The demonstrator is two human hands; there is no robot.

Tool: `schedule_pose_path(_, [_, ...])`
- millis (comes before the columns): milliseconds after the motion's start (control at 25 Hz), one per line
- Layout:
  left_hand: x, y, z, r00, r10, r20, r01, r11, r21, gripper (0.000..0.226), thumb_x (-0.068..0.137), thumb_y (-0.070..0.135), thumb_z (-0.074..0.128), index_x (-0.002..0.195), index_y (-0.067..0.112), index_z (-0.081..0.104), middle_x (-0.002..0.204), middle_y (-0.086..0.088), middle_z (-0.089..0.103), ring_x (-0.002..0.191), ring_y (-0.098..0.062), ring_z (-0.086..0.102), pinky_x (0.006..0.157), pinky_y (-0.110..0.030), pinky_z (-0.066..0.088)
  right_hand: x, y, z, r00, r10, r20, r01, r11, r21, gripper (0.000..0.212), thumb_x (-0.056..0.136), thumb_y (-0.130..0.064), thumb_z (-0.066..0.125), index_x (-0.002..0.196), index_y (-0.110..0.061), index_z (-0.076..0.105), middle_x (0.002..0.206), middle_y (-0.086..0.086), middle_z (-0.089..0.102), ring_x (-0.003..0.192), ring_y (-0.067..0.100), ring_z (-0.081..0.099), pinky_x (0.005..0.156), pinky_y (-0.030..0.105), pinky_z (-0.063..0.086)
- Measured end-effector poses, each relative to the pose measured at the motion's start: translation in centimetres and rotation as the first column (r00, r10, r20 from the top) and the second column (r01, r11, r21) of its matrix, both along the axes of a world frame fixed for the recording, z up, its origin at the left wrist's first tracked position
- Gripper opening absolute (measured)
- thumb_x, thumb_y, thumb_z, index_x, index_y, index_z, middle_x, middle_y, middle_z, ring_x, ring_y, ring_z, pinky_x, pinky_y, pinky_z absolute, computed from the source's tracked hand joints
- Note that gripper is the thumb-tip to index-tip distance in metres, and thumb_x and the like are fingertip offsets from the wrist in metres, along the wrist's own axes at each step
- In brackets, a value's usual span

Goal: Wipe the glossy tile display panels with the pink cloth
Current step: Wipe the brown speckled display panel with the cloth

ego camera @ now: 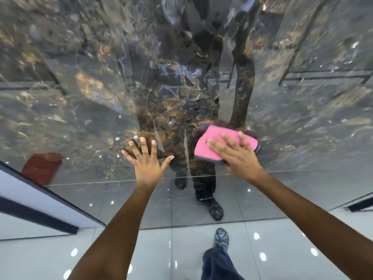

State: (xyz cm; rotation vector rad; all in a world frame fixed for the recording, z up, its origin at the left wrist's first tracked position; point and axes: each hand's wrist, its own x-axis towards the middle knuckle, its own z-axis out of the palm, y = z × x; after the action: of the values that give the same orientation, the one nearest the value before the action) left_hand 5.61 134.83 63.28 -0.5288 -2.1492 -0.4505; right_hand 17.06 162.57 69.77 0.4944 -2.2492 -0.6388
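Pink cloth (210, 143) flat on glossy tile panel (90, 93).
Soft, light, likely slippy: right hand (237, 158) fingers spread atop it; left hand (147, 161) at 9 o'clock splayed, empty.

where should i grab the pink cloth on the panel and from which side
Probably its bare left edge. The pink cloth lies flat on the panel under the spread right hand, which covers its lower right, so mainly the left and top edges are free. Pinch the left edge coming from the left, where the left hand rests flat nearby.
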Motion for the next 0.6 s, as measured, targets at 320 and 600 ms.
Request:
schedule_pose_path(320, [1.7,3.2,14.7,0.978,-0.148,-0.148,0.169,0.976,0.139,0.057,0.098,0.053,0.037,0.150,0.034,0.022,0.163,-0.003,0.004,0.151,-0.019,-0.002,0.114,-0.057,0.003,-1.8,-1.5,9.6,0.956,0.292,0.032,-0.292,0.927,0.234,0.084,0.078,-0.010,0.056,0.152,-0.010,0.019,0.158,0.006,0.025,0.148,0.021,0.015,0.121,0.039,0.005])
schedule_pose_path(600, [0.0,7.7,39.8,0.912,0.038,-0.408,0.088,0.954,0.285,0.057,0.100,0.041,0.041,0.152,0.021,0.032,0.159,-0.009,0.028,0.147,-0.038,0.020,0.116,-0.057,0.006,-2.8,-1.9,29.2,0.829,-0.065,-0.555,-0.331,0.744,-0.580,0.082,0.066,-0.005,0.066,0.142,0.006,0.038,0.147,0.025,0.039,0.140,0.040,0.027,0.120,0.044,0.016])
